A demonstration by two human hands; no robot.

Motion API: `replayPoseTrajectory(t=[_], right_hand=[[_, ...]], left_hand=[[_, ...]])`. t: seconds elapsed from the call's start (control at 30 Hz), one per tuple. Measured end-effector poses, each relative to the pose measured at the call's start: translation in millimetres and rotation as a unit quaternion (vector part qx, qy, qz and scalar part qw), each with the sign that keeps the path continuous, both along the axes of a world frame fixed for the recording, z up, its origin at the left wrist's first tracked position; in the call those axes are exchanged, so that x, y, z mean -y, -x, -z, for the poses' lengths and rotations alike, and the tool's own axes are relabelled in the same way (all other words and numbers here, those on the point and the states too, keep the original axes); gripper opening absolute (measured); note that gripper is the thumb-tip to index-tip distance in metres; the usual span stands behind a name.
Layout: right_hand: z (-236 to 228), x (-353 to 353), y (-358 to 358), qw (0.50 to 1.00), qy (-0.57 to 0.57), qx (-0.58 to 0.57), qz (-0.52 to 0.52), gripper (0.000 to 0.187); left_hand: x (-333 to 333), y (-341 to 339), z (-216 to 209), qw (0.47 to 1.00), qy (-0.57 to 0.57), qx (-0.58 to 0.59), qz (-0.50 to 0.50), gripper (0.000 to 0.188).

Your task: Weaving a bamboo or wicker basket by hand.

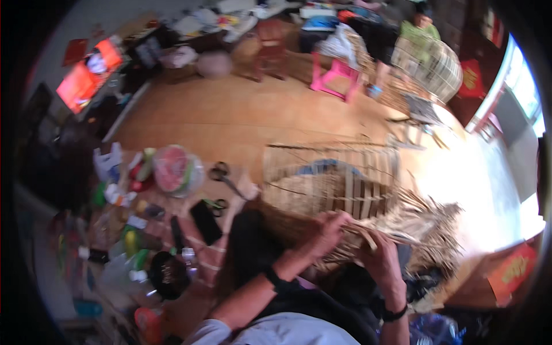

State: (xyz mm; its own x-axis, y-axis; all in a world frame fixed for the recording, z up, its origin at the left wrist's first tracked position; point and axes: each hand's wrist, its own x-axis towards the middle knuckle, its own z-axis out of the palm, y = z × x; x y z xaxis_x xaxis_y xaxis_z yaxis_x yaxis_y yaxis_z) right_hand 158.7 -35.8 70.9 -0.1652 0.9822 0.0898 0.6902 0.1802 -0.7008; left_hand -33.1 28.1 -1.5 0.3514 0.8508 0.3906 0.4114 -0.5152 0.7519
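Note:
In front of me stands an openwork bamboo basket (330,192) with thin upright slats and a rim of cane. Its near side rests close to my lap. My left hand (329,231) is closed, its fingers pinching a pale dried leaf strip (363,229) at the near edge of the basket. A little to the right and lower, my right hand (380,260) is closed round the same strip, its fingers partly hidden by it. A loose bundle of dried leaves (440,233) spreads out to the right of the basket. Motion blurs fine detail.
On a low table at my left lie large black scissors (225,177), a dark phone (205,222), a round container of cut watermelon (172,168) and several bottles. A pink stool (338,79) stands far off. Another person (422,34) sits back right with a round woven basket (431,63).

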Motion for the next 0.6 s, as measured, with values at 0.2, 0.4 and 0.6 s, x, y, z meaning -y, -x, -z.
replayPoseTrajectory(t=[0.2, 0.4, 0.6], right_hand=[[34.8, 1.1, -2.7, 0.977, -0.171, 0.118, 0.056, 0.025], [52.8, -2.2, 8.0, 0.947, -0.299, 0.114, -0.012, 0.034], [89.1, 17.8, -35.1, 0.923, 0.118, -0.368, -0.004, 0.038]], left_hand=[[3.7, -24.5, 3.9, 0.997, -0.066, -0.033, 0.012, 0.035], [0.6, -7.9, -0.4, 0.994, -0.079, -0.043, 0.066, 0.033], [6.1, -9.5, -5.3, 0.993, -0.085, -0.048, 0.069, 0.038]])
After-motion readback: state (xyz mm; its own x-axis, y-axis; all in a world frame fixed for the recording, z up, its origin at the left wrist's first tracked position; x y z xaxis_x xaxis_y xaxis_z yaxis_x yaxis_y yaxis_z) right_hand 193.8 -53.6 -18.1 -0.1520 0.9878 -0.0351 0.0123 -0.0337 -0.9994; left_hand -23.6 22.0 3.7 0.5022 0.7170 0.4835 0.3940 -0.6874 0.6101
